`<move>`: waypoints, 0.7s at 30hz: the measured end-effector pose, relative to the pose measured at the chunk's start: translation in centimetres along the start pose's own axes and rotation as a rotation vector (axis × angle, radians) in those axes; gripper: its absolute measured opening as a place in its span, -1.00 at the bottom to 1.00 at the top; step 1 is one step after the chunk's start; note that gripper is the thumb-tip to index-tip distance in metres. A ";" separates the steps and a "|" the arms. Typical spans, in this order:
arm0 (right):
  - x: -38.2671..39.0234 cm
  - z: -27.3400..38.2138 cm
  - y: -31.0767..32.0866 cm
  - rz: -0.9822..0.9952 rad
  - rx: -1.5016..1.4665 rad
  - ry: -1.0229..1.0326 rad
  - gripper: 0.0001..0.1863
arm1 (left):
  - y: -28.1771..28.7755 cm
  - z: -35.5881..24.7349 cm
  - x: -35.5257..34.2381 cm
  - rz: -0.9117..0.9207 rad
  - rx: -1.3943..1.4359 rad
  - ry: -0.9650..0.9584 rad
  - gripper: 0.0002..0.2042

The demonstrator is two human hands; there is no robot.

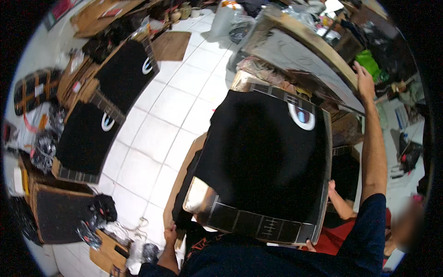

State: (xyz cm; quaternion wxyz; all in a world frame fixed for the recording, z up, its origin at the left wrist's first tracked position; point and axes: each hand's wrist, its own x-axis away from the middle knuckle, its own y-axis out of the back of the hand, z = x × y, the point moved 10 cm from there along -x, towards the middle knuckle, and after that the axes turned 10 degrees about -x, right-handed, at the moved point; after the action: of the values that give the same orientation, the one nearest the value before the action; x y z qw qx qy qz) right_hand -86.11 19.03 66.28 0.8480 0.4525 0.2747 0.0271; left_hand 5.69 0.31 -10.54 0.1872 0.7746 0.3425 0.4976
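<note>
Before me a board covered in black cloth lies tilted, with dark tape strips along its ends and a white oval print near its far right corner. My right arm stretches far out, and my right hand is closed on the end of a wood-edged printing frame raised beyond the board. My left hand is closed at the near end of a brown-edged board that shows beneath the cloth-covered one. Another person's hands touch the cloth-covered board's right side and near corner.
Two more black cloth-covered boards with oval prints lie at the left on white tiles. Nearer stands a brown box beside bags and cables. A red-clothed person is close on my right. Clutter and a green bag fill the far right.
</note>
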 end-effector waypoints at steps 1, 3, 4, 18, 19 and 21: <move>-0.4 -0.3 0.7 -0.042 -0.029 0.006 -0.30 | 0.5 -0.3 1.2 -0.051 0.011 0.009 -0.68; -1.1 -1.0 0.5 -0.006 -0.025 0.004 -0.30 | 2.2 -3.6 2.0 -0.154 -0.077 -0.153 -0.65; -1.5 -1.2 0.6 0.003 -0.011 0.005 -0.31 | 3.1 -5.0 2.6 -0.225 -0.313 -0.208 -0.64; -1.9 -0.6 0.4 0.016 0.063 -0.009 -0.30 | 32.8 -24.4 1.7 -0.930 -0.554 -0.315 -0.75; -1.9 -0.5 0.4 0.025 0.055 -0.008 -0.30 | 37.1 -25.7 2.4 -0.905 -0.660 -0.220 -0.75; -2.0 -0.3 0.4 0.011 0.056 -0.015 -0.30 | 45.9 -27.7 8.4 -1.069 -0.613 -0.287 -0.70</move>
State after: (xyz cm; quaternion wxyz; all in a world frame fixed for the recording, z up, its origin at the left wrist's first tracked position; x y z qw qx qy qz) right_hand -87.92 18.90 67.34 0.8369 0.4777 0.2666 0.0208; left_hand -1.14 -26.95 35.88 0.6674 0.4666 0.4956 0.3019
